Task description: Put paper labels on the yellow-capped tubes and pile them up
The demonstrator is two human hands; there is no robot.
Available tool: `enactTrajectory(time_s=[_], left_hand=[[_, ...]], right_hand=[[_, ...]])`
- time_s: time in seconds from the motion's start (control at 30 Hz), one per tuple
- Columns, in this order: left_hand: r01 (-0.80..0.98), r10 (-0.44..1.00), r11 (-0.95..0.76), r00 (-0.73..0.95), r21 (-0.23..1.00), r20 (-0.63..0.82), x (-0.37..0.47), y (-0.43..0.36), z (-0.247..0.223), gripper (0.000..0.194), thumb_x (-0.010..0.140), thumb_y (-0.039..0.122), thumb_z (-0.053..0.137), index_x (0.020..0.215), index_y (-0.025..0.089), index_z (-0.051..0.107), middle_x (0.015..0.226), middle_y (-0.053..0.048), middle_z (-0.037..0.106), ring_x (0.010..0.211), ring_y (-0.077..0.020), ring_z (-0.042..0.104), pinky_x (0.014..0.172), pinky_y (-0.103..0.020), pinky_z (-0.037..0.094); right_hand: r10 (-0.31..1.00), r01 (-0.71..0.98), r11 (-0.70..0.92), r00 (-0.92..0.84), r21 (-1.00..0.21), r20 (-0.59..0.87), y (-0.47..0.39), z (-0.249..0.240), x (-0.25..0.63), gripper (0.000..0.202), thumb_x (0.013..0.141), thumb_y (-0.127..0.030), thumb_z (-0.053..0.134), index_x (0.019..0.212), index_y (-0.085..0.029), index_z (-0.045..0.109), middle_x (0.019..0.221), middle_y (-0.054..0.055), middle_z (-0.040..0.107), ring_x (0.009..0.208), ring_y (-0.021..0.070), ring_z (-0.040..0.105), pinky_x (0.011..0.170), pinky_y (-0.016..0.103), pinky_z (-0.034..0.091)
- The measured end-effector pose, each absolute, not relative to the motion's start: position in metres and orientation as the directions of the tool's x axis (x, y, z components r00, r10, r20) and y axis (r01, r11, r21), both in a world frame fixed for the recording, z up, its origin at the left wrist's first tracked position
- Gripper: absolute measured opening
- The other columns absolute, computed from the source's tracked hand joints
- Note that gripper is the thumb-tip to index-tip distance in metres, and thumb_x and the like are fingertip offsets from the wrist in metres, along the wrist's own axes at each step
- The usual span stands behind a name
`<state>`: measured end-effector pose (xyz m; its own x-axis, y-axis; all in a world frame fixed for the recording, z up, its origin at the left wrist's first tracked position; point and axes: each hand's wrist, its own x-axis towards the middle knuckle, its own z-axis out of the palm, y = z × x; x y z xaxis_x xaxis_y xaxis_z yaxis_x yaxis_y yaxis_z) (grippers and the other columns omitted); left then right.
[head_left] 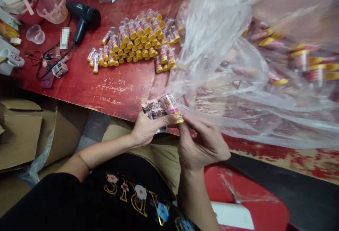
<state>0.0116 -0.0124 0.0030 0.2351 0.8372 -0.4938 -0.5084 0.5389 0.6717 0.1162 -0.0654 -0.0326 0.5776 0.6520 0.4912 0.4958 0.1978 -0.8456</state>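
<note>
Yellow-ended tube [170, 103] held two-handed at table [116, 91] edge.
Left hand [145, 128] clasps printed packets [154, 110] and braces tube; right hand [202, 143] pinches its yellow end. Packets could slip if the left grip loosens; plastic bag [214, 44] just beyond might snag the right hand.

- A red table [119, 91] stretches across, paint worn along its edge.
- A red seat [267, 208] stands beside it.
- Dark floor [315, 202], possibly concrete, lies below.
</note>
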Motion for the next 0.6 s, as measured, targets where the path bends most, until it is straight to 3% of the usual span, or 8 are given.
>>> enactTrajectory(time_s=[0.23, 0.33, 0.47, 0.53, 0.6], left_hand=[[-0.534, 0.824, 0.55, 0.22, 0.642, -0.523, 0.01, -0.006, -0.004, 0.066, 0.036, 0.03, 0.11, 0.09, 0.017, 0.074, 0.087, -0.002, 0.079, 0.081, -0.0189, 0.075, 0.085, -0.037, 0.063], [-0.566, 0.809, 0.562, 0.226, 0.603, -0.543, 0.009, 0.005, -0.009, 0.063, 0.04, 0.029, 0.11, 0.09, 0.017, 0.072, 0.088, -0.002, 0.079, 0.088, -0.0224, 0.078, 0.088, -0.039, 0.064], [-0.65, 0.774, 0.562, 0.195, 0.511, -0.603, 0.008, 0.03, -0.018, 0.041, 0.069, 0.029, 0.1, 0.093, 0.017, 0.07, 0.089, -0.004, 0.08, 0.093, -0.0229, 0.081, 0.095, -0.041, 0.065], [-0.672, 0.741, 0.57, 0.174, 0.472, -0.648, 0.005, 0.039, -0.021, 0.021, 0.085, 0.02, 0.088, 0.095, 0.015, 0.07, 0.086, -0.005, 0.08, 0.09, -0.0215, 0.082, 0.097, -0.04, 0.064], [-0.669, 0.718, 0.583, 0.159, 0.461, -0.677, -0.001, 0.044, -0.024, 0.011, 0.09, 0.01, 0.078, 0.099, 0.014, 0.072, 0.086, -0.006, 0.08, 0.09, -0.0209, 0.082, 0.1, -0.041, 0.063]], right_hand=[[0.666, 0.441, 0.253, 0.567, -0.861, 0.485, -0.059, -0.041, 0.111, 0.018, 0.086, -0.02, 0.085, 0.101, -0.03, 0.086, 0.093, 0.002, 0.083, 0.084, 0.0223, 0.079, 0.08, 0.041, 0.067], [0.685, 0.423, 0.23, 0.57, -0.877, 0.454, -0.045, -0.047, 0.115, 0.012, 0.089, -0.025, 0.083, 0.1, -0.027, 0.085, 0.092, 0.003, 0.082, 0.083, 0.0212, 0.077, 0.078, 0.039, 0.065], [0.689, 0.417, 0.136, 0.612, -0.899, 0.388, 0.024, -0.066, 0.131, 0.019, 0.092, -0.041, 0.078, 0.098, -0.024, 0.083, 0.088, 0.003, 0.078, 0.073, 0.0181, 0.069, 0.071, 0.036, 0.06], [0.676, 0.469, 0.119, 0.607, -0.875, 0.417, 0.073, -0.075, 0.139, 0.02, 0.093, -0.042, 0.076, 0.097, -0.023, 0.082, 0.089, 0.004, 0.076, 0.073, 0.0176, 0.066, 0.076, 0.038, 0.059], [0.721, 0.528, 0.112, 0.54, -0.842, 0.434, 0.113, -0.08, 0.149, 0.017, 0.094, -0.038, 0.074, 0.094, -0.022, 0.081, 0.089, 0.004, 0.073, 0.073, 0.0168, 0.064, 0.082, 0.039, 0.058]])
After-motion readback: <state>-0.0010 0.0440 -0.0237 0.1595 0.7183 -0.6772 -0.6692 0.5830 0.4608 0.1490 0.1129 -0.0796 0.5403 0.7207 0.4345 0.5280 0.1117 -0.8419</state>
